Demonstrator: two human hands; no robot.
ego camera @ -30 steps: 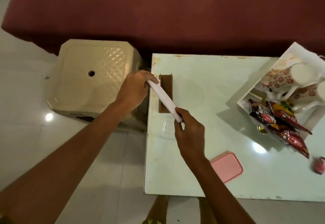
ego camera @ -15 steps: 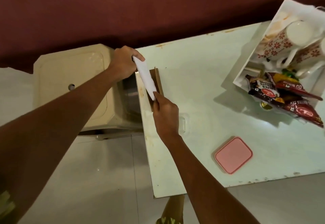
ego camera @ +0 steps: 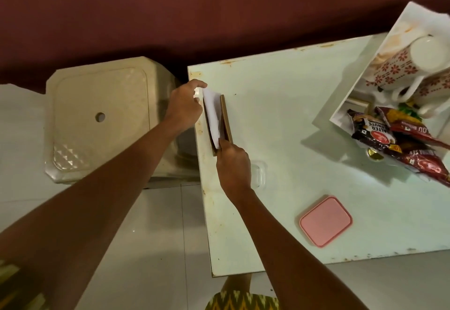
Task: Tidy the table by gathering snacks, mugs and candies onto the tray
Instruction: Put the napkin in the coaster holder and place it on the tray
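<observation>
A white tray [ego camera: 353, 83] stands at the table's right edge. It holds two floral mugs [ego camera: 399, 66] lying tilted and several snack packets [ego camera: 372, 132], which spill over its near end. A gold candy [ego camera: 375, 154] shows under the packets. At the table's left edge a folded white paper [ego camera: 213, 112] stands in a brown wooden holder [ego camera: 226, 117]. My left hand [ego camera: 186, 101] has its fingertips on the paper's far end. The near end is pinched by my right hand [ego camera: 233, 163].
A pink lid [ego camera: 325, 222] lies near the front edge of the pale green table [ego camera: 292, 139]. A clear container [ego camera: 259, 173] sits just right of my right hand. A beige plastic stool [ego camera: 102, 119] stands left of the table, and a dark red wall runs behind.
Both hands carried the white paper from above the holder down into it, where it now stands. The view turned, so the tray sits further right.
</observation>
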